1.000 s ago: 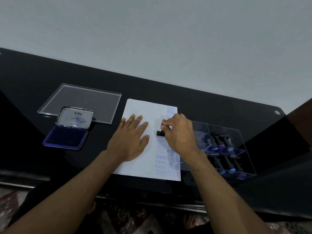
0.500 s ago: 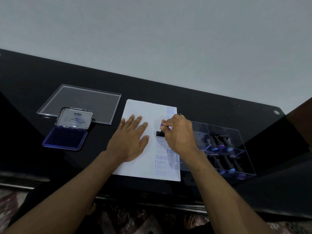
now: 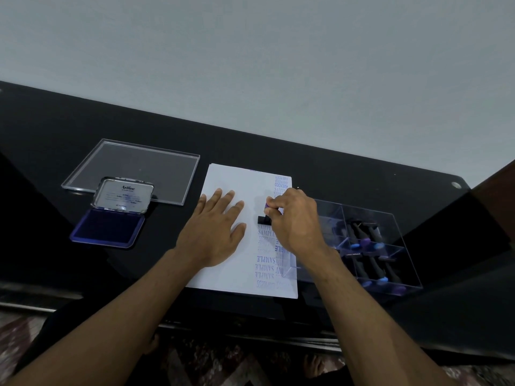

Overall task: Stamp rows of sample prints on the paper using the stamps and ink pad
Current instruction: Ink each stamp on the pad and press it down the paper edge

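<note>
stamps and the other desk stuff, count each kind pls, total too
Stamp in the right hand: 1
Stamps in the clear box: about 6, overlapping, so not certain
Ink pad: 1
Paper stack: 1
Clear lid: 1
Total: about 11

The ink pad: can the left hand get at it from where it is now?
Probably yes. The left hand lies flat on the paper, holding nothing, and the open ink pad sits to its left with only bare table between them.

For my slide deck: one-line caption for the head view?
Left hand steadies the paper while right hand presses a stamp onto it.
</note>
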A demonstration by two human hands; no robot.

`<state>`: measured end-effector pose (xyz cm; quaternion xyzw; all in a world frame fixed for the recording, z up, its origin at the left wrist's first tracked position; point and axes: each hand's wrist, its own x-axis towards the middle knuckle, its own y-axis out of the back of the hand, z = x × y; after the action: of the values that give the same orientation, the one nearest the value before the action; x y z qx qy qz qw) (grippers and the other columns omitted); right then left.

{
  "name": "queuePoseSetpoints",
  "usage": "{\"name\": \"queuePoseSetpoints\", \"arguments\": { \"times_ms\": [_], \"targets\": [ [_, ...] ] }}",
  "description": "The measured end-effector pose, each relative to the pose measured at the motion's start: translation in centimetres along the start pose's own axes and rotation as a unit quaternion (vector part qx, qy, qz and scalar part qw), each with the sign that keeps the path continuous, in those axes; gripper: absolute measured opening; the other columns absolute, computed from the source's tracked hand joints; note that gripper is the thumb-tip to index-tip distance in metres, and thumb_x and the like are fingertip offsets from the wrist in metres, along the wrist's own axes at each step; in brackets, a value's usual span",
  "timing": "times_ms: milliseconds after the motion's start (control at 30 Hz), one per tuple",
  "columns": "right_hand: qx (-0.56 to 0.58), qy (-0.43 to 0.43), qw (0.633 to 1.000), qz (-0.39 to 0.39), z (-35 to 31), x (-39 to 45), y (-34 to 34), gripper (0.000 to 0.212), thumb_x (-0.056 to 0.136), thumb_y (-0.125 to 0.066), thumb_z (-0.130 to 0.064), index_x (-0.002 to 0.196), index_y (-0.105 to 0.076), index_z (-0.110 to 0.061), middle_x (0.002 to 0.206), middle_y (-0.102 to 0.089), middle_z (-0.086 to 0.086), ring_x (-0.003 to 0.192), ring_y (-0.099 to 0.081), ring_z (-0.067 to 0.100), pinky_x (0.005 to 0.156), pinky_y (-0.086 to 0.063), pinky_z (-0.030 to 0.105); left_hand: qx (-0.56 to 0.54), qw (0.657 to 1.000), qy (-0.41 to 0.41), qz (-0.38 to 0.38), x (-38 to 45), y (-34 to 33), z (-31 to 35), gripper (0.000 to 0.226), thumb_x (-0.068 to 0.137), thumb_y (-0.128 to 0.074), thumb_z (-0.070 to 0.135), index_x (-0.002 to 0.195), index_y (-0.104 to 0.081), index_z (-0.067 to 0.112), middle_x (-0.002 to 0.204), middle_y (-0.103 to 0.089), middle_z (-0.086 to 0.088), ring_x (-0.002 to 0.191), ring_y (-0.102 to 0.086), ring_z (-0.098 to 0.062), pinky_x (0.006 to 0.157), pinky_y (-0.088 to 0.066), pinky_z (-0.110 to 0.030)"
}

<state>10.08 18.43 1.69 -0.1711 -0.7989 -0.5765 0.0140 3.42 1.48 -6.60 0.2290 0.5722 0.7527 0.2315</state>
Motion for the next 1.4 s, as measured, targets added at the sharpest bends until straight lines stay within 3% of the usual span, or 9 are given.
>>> {"name": "queuePoseSetpoints", "arguments": {
  "times_ms": [333,500,600,700,800,933,1400],
  "targets": [
    [0.012,0.000,1.000,0.001,0.0,-0.2,0.2,0.016,0.094,-0.063,-0.014,0.092,-0.077,-0.007,0.089,-0.071,0.007,0.078,-0.063,0.018,0.071,-0.047,0.020,-0.003,1.000,-0.004,0.012,0.0,-0.1,-0.1,0.079,0.092,-0.003,0.063,0.158,-0.028,0.026,0.168,-0.014,-0.003,0.155,-0.002,-0.024,0.125,-0.006,-0.051],
    [0.054,-0.029,0.998,0.004,0.1,-0.2,0.4,0.021,0.093,-0.067,-0.022,0.110,-0.074,-0.013,0.106,-0.073,0.003,0.089,-0.067,0.015,0.081,-0.045,0.017,0.005,1.000,-0.001,0.005,0.0,-0.1,-0.1,0.080,0.091,-0.001,0.063,0.158,-0.025,0.027,0.168,-0.011,-0.002,0.155,-0.001,-0.024,0.126,-0.005,-0.050],
    [0.134,-0.062,0.986,0.083,0.9,-0.9,0.1,0.025,0.087,-0.073,-0.026,0.111,-0.074,-0.019,0.105,-0.071,-0.002,0.087,-0.065,0.009,0.087,-0.054,0.025,0.000,1.000,-0.003,0.002,0.0,-0.1,-0.2,0.078,0.092,-0.003,0.064,0.158,-0.024,0.028,0.168,-0.011,-0.001,0.155,0.000,-0.023,0.126,-0.004,-0.050],
    [0.243,-0.122,0.947,0.168,1.7,-1.5,0.4,0.021,0.084,-0.076,-0.024,0.105,-0.075,-0.021,0.096,-0.069,-0.008,0.081,-0.065,0.002,0.077,-0.054,0.018,-0.001,1.000,-0.008,0.004,0.0,-0.2,-0.2,0.076,0.093,-0.004,0.062,0.158,-0.024,0.027,0.168,-0.011,-0.002,0.155,0.000,-0.024,0.126,-0.004,-0.050],
    [0.306,-0.165,0.917,0.194,1.9,-1.5,0.6,0.018,0.085,-0.075,-0.022,0.102,-0.075,-0.021,0.094,-0.070,-0.009,0.083,-0.066,0.001,0.078,-0.056,0.018,0.006,1.000,-0.007,0.002,0.0,-0.1,-0.2,0.079,0.092,-0.001,0.064,0.158,-0.024,0.027,0.168,-0.011,-0.002,0.155,0.000,-0.024,0.126,-0.005,-0.051],
    [0.327,-0.192,0.903,0.202,2.2,-1.7,0.1,0.018,0.085,-0.074,-0.019,0.102,-0.075,-0.021,0.092,-0.071,-0.010,0.084,-0.068,0.004,0.078,-0.059,0.030,0.005,1.000,-0.007,0.003,0.0,-0.1,-0.3,0.077,0.093,-0.003,0.062,0.158,-0.025,0.027,0.168,-0.012,-0.003,0.155,-0.001,-0.024,0.125,-0.006,-0.051],
    [0.330,-0.191,0.906,0.182,2.6,-1.7,-0.3,0.018,0.086,-0.072,-0.023,0.104,-0.074,-0.026,0.095,-0.072,-0.011,0.085,-0.069,0.004,0.080,-0.059,0.029,0.004,1.000,-0.005,0.000,-0.1,0.1,-0.1,0.081,0.090,0.001,0.064,0.158,-0.024,0.028,0.168,-0.011,-0.001,0.155,0.000,-0.024,0.126,-0.005,-0.050]
  ]
}}
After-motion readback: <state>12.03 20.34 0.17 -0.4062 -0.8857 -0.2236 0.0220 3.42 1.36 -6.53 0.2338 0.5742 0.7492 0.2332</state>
